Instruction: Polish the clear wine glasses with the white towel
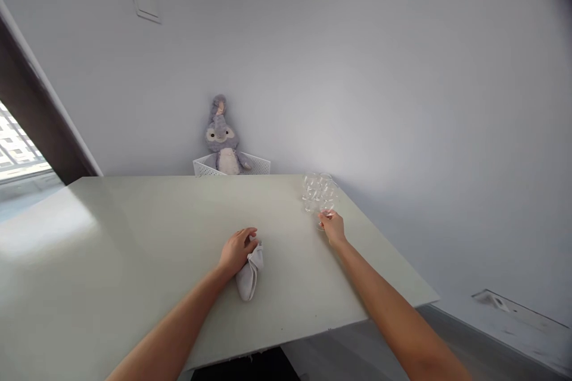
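My left hand [236, 252] rests low over the middle of the table, fingers curled, with a folded light grey cloth [248, 278] held at its thumb side and hanging toward me. Farther right, my right hand [333, 226] pinches a small clear glass [320, 227], mostly hidden behind the fingers. Just beyond that hand stand several clear glasses [316, 187], grouped close together near the table's right back corner. Their outlines overlap, so single ones are hard to tell apart.
The pale table [156, 238] has its right edge beside the glasses. Behind its back edge, a grey plush toy [220, 137] sits in a white perforated basket [260, 166] against the wall [379, 71]. A window [20, 140] is at the left.
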`<state>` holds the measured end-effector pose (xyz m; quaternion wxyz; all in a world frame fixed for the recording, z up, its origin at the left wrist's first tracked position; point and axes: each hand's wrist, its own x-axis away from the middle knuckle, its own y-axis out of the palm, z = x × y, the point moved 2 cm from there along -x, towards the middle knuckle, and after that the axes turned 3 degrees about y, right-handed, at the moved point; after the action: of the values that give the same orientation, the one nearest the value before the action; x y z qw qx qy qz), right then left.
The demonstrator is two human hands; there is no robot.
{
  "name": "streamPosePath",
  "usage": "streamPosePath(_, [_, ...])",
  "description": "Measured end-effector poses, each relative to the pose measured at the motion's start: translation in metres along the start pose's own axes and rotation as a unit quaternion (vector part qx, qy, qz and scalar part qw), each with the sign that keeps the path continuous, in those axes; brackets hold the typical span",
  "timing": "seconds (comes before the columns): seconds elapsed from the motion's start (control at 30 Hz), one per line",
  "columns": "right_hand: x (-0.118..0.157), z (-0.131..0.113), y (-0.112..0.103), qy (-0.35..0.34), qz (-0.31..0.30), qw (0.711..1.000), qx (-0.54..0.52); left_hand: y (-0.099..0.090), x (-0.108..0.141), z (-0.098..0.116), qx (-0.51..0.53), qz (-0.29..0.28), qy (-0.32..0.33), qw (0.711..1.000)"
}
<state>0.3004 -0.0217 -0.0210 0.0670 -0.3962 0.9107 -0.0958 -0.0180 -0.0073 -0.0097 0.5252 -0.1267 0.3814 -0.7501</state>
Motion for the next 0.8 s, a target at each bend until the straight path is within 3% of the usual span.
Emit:
streamPosePath(0.27, [-0.003,-0.001,-0.001,0.012,-0.017,0.999,-0.039,-0.003,-0.002,-0.005,0.015,0.006,0.042,0.999])
streamPosePath(0.43, [0.026,-0.001,-0.026,0.021,0.036,0.998,-0.049,-0.005,-0.002,-0.005,-0.025,-0.035,0.091,0.995])
streamPosePath(0.5, [0.045,-0.007,-0.029,0.012,0.019,0.998,-0.052,-0.005,-0.002,-0.003,-0.051,-0.048,0.094,0.993])
streamPosePath(0.6, [0.082,-0.023,-0.014,-0.006,-0.096,0.993,-0.066,-0.005,-0.001,0.001,-0.062,-0.035,0.081,0.994])
streamPosePath(0.7, [0.125,-0.036,0.020,0.015,-0.254,0.964,-0.082,-0.004,0.001,0.006,-0.017,-0.018,0.078,0.997])
streamPosePath(0.8, [0.161,-0.040,0.058,0.069,-0.344,0.932,-0.088,0.000,0.004,0.012,0.044,-0.039,0.074,0.996])
